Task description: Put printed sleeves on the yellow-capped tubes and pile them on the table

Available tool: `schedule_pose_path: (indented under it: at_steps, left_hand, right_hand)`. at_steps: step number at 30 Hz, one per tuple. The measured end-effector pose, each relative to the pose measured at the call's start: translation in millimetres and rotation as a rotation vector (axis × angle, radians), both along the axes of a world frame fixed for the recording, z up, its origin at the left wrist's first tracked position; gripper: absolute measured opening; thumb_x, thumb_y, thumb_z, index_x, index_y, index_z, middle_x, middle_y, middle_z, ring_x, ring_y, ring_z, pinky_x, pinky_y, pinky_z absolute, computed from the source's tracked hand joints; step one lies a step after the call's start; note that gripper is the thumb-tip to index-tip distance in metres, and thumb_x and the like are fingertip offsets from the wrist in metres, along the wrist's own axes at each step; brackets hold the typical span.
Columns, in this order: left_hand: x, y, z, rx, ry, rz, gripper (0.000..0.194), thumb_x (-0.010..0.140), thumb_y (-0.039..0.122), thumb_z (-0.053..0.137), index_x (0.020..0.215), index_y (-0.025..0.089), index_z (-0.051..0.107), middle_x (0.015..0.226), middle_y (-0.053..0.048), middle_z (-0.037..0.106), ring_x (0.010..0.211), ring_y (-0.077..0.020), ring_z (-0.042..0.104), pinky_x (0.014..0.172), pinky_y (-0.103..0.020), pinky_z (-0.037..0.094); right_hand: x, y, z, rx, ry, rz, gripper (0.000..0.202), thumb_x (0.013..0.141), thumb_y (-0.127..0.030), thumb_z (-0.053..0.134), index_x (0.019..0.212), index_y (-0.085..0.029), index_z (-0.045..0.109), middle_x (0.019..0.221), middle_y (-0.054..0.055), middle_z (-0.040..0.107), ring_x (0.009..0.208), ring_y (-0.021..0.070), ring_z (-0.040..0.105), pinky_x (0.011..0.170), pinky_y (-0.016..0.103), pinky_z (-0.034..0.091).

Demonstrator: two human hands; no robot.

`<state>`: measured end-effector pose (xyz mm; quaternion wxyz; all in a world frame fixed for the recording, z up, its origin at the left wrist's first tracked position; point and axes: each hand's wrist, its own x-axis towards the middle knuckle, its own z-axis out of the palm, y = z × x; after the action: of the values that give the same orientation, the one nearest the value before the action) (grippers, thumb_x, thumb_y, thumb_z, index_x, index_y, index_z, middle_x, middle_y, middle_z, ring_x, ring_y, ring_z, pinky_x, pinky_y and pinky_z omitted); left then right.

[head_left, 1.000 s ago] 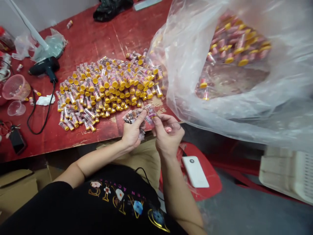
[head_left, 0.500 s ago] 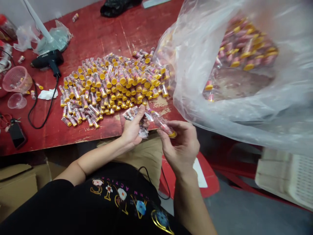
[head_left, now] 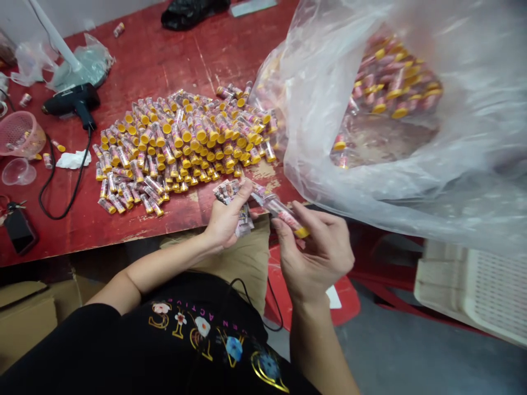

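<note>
left hand (head_left: pixel 228 219): curled, thumb pressing printed wrappers (head_left: pixel 227 190) | right hand (head_left: pixel 316 253): half-curled, pinching yellow-capped tube (head_left: pixel 285 214) | tube pile (head_left: pixel 187 145): far left

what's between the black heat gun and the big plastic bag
In the head view, a pile of yellow-capped tubes lies between the black heat gun and the big plastic bag.

Over the head camera I see the left hand (head_left: pixel 226 219) gripping a sheaf of printed slips (head_left: pixel 225 189), while the right hand (head_left: pixel 323 249) has its fingers (head_left: pixel 309 218) on a clear, yellow-capped tube (head_left: pixel 285 213), its uncapped end toward the left. Beyond them, I have a heap of similar tubes (head_left: pixel 185 144) on the red tabletop (head_left: pixel 160 60), between a black blower (head_left: pixel 73 104) and a large translucent bag (head_left: pixel 310 109) holding more.
</note>
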<state>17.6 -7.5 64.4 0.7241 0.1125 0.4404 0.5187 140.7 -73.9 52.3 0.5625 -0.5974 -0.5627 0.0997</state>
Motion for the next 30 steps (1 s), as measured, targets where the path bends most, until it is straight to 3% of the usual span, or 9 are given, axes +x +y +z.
schedule_pose_path:
  at_steps: [4, 10, 13, 16, 22, 27, 28, 30]
  left_hand:
    - [0.8, -3.0, -0.3, 0.030, 0.056, 0.025, 0.040, 0.073, 0.042, 0.096, 0.085, 0.017, 0.067, 0.073, 0.004, 0.067, 0.052, -0.0060, 0.056, 0.050, -0.021, 0.049]
    - [2.0, -6.6, -0.5, 0.089, 0.032, -0.005, 0.043, 0.063, 0.035, 0.101, 0.087, 0.015, 0.071, 0.078, 0.002, 0.072, 0.059, -0.0065, 0.060, 0.056, -0.020, 0.051]
    - [1.6, -8.2, -2.6, 0.127, 0.078, -0.037, 0.049, 0.057, 0.042, 0.102, 0.082, 0.015, 0.070, 0.077, 0.002, 0.071, 0.061, -0.0066, 0.060, 0.059, -0.021, 0.050]
    - [-1.2, -6.9, -5.6, 0.145, 0.115, -0.041, 0.053, 0.054, 0.048, 0.102, 0.079, 0.016, 0.068, 0.072, 0.004, 0.069, 0.058, -0.0062, 0.058, 0.058, -0.022, 0.048]
    - [-11.8, 2.3, -11.6, 0.150, 0.121, -0.209, 0.059, 0.050, 0.048, 0.104, 0.083, 0.013, 0.071, 0.079, -0.001, 0.074, 0.058, -0.0069, 0.060, 0.059, -0.024, 0.049]
    - [-16.9, 4.9, -10.4, 0.177, 0.065, -0.308, 0.062, 0.048, 0.053, 0.104, 0.080, 0.014, 0.068, 0.077, 0.000, 0.073, 0.059, -0.0079, 0.060, 0.057, -0.024, 0.047]
    - [-17.2, 4.4, -10.2, 0.178, 0.066, -0.315, 0.061, 0.048, 0.053, 0.104, 0.080, 0.015, 0.068, 0.076, 0.000, 0.072, 0.059, -0.0083, 0.060, 0.057, -0.025, 0.048]
    - [-17.3, 2.8, -10.3, 0.172, 0.071, -0.327, 0.060, 0.049, 0.053, 0.103, 0.082, 0.015, 0.070, 0.078, -0.001, 0.074, 0.063, -0.0099, 0.062, 0.059, -0.025, 0.049]
  right_hand:
    - [-6.8, -1.1, -4.4, -0.065, 0.288, -0.055, 0.031, 0.089, -0.037, 0.082, 0.118, -0.026, 0.082, 0.106, 0.007, 0.073, 0.087, 0.0199, 0.072, 0.077, 0.039, 0.066]
    - [-8.4, -4.5, -9.3, 0.032, 0.108, -0.144, 0.035, 0.083, -0.033, 0.089, 0.117, -0.024, 0.083, 0.102, 0.008, 0.073, 0.093, 0.0220, 0.073, 0.084, 0.041, 0.066]
    - [-10.2, -6.3, -10.6, -0.059, 0.407, -0.113, 0.032, 0.083, -0.039, 0.089, 0.110, -0.023, 0.084, 0.099, 0.006, 0.077, 0.082, 0.0186, 0.074, 0.079, 0.039, 0.068]
    - [-9.4, -9.4, -13.4, -0.210, 0.655, 0.017, 0.037, 0.090, -0.045, 0.082, 0.120, -0.024, 0.081, 0.107, 0.006, 0.079, 0.083, 0.0172, 0.077, 0.083, 0.041, 0.069]
    - [-6.8, -18.3, -22.2, 0.003, 0.241, -0.093, 0.028, 0.080, -0.028, 0.091, 0.107, -0.026, 0.085, 0.108, 0.006, 0.079, 0.100, 0.0219, 0.077, 0.093, 0.043, 0.067]
    - [-12.7, -18.9, -35.0, -0.225, 0.843, 0.038, 0.037, 0.082, -0.047, 0.089, 0.111, -0.025, 0.082, 0.100, 0.004, 0.081, 0.074, 0.0155, 0.078, 0.072, 0.034, 0.069]
    - [-14.0, -19.3, -37.0, -0.232, 0.895, 0.035, 0.037, 0.082, -0.049, 0.089, 0.111, -0.025, 0.082, 0.099, 0.004, 0.082, 0.073, 0.0147, 0.077, 0.071, 0.033, 0.069]
    - [-16.2, -21.1, -38.9, -0.158, 0.791, -0.033, 0.034, 0.082, -0.044, 0.090, 0.110, -0.026, 0.083, 0.101, 0.004, 0.081, 0.080, 0.0166, 0.079, 0.076, 0.035, 0.070]
